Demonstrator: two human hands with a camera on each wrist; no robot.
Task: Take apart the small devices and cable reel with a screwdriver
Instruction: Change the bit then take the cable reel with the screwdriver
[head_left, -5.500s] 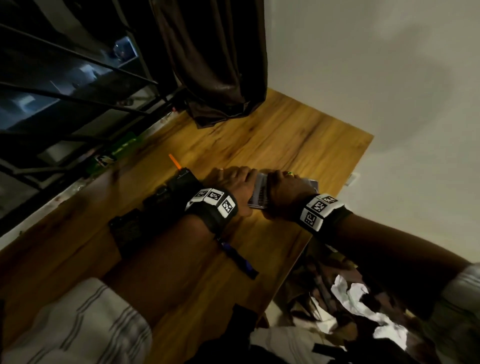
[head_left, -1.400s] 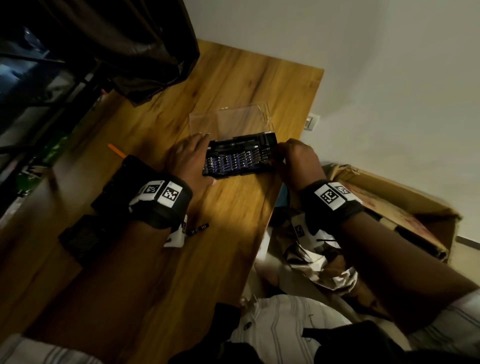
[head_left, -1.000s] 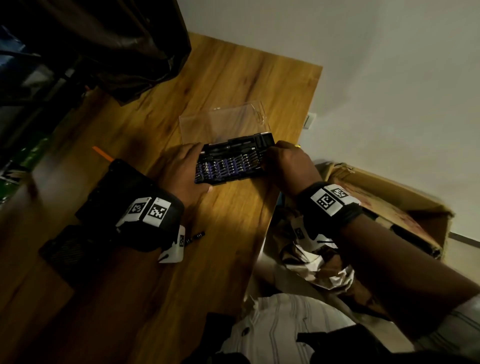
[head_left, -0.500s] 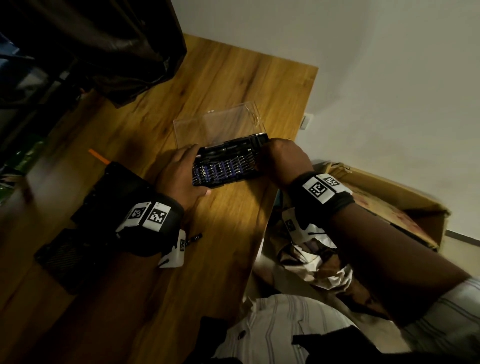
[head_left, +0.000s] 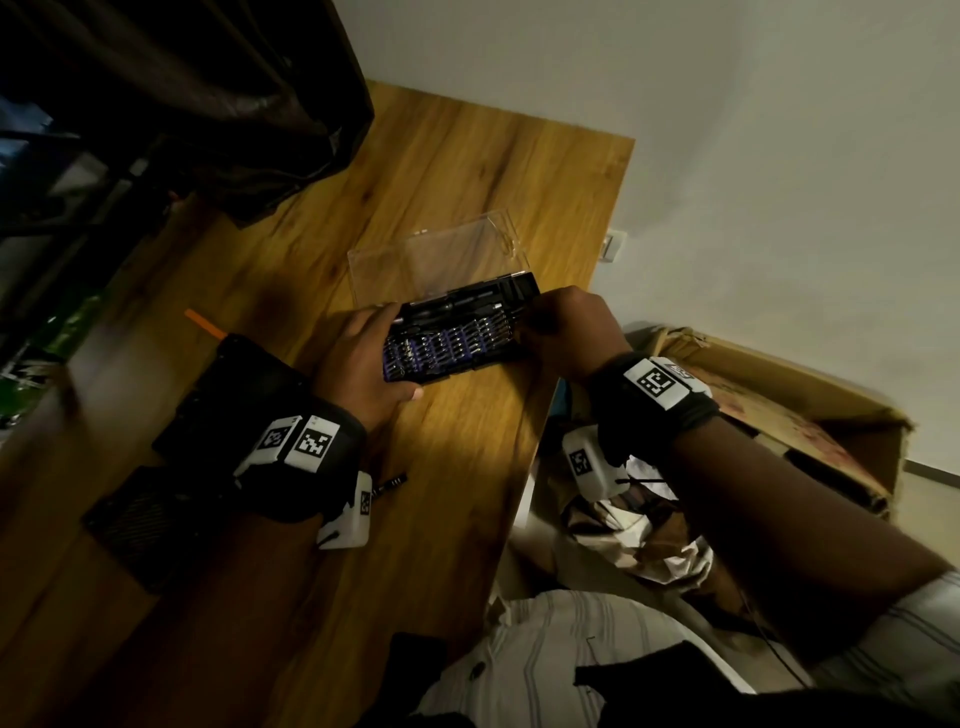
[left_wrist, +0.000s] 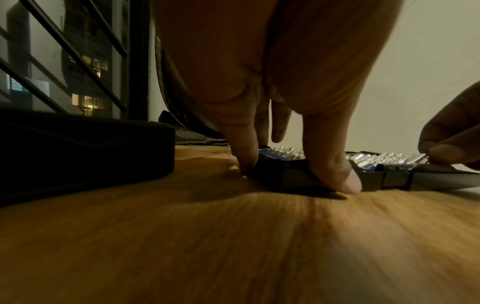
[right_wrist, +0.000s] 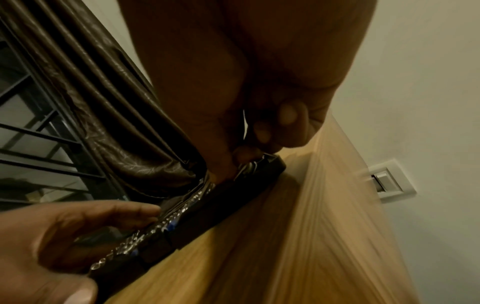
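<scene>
A bit set case lies open on the wooden table (head_left: 457, 493). Its black tray (head_left: 457, 338) holds rows of silvery bits, and its clear lid (head_left: 436, 260) is folded back flat. My left hand (head_left: 400, 353) grips the tray's left end, thumb on the near side and fingers on the far side (left_wrist: 246, 160). My right hand (head_left: 524, 325) is at the tray's far right corner, where its curled fingertips (right_wrist: 244, 154) pinch the silvery end of the screwdriver handle (right_wrist: 248, 167) lying in the top slot. Two black devices (head_left: 244, 384) (head_left: 150, 525) sit behind my left wrist.
An orange strip (head_left: 200, 321) pokes out past the nearer black device. A small dark bit (head_left: 389, 483) lies by my left wrist. A dark curtain (head_left: 208, 104) hangs over the table's far left. An open cardboard box (head_left: 779, 405) with crumpled paper stands beyond the table's right edge.
The case, held closed between both hands 5.5 s ago, now lies open. Over the last second my right fingers have settled on the tray's far right corner; the left hand keeps its grip.
</scene>
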